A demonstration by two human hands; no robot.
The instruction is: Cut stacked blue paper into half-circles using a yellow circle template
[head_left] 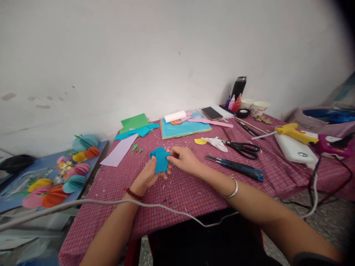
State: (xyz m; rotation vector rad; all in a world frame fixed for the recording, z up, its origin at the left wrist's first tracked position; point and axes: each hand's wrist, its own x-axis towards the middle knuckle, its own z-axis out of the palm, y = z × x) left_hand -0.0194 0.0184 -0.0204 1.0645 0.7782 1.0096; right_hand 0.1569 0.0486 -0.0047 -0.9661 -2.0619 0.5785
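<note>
Hovering just above the middle of the worktop (177, 192), the paper (161, 159) is cradled in curled fingers of the left hand (148, 175) and pinched at its right edge by closed fingertips of the right hand (184, 159), so both sides are steadied.

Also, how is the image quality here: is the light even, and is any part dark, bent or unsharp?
Head view: soft, even light, with only faint shadows under the left hand and right hand holding the teal paper; the upper right corner fades to black; the forearms near the bottom edge look stretched by the wide lens; no strong glare.
</note>
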